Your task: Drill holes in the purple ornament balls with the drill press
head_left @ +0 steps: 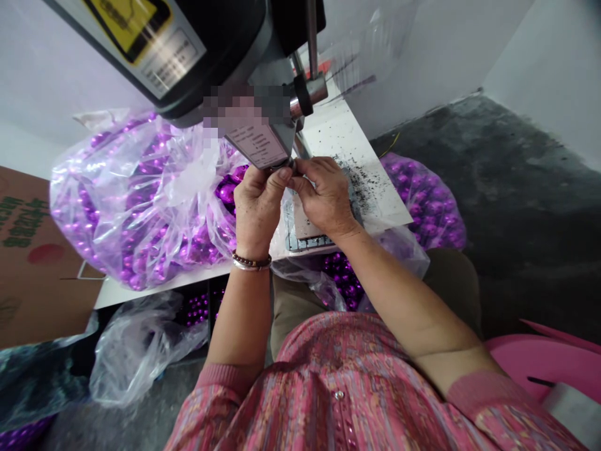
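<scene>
Under the head of a black bench machine (225, 37) that looks like a drill press, my two hands meet, thumbs nearly touching. My left hand (260, 203), with beaded bracelets at the wrist, has its fingers curled closed below the label plate (260, 141). Shiny purple balls (228, 191) show just left of it. My right hand (326, 194) is closed in a pinch beside it. Whatever the fingertips hold is hidden by the fingers and the plate. Beneath my right hand lies a flat board on a metal base (300, 244), with dark shavings (359, 185) scattered nearby.
A large clear bag of purple balls (141, 207) covers the left of the white table (328, 125). Another bag of balls (425, 200) sits beyond the table's right edge. A cardboard box (37, 263) stands left, crumpled plastic (136, 351) below, a pink stool-like object (544, 363) right.
</scene>
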The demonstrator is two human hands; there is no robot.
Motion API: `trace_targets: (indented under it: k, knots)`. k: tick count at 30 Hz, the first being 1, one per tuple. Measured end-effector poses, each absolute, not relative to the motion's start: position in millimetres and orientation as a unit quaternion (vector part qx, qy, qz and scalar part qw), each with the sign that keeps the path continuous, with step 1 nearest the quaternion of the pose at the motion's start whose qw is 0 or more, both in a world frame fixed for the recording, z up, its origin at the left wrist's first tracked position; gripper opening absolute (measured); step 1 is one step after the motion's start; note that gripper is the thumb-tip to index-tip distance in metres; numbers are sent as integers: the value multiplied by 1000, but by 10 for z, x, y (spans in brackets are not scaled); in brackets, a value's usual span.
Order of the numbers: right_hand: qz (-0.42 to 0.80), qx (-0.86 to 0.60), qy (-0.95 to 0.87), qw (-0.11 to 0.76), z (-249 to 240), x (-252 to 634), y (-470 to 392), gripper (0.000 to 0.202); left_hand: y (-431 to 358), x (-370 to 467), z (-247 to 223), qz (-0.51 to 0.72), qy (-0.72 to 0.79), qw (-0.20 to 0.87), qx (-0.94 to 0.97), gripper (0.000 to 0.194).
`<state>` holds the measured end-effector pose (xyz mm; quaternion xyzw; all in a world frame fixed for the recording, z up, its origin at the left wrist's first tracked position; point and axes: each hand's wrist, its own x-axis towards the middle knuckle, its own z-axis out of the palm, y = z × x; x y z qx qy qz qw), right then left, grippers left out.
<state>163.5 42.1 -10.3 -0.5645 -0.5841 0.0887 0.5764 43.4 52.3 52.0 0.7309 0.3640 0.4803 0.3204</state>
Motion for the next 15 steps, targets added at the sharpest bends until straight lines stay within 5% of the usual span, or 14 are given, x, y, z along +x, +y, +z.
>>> trace_targets:
  k: [15]
  knots:
    - [135,-509,-598,604,-99,1729,330,70,582,430,648,459,318,382,736,29]
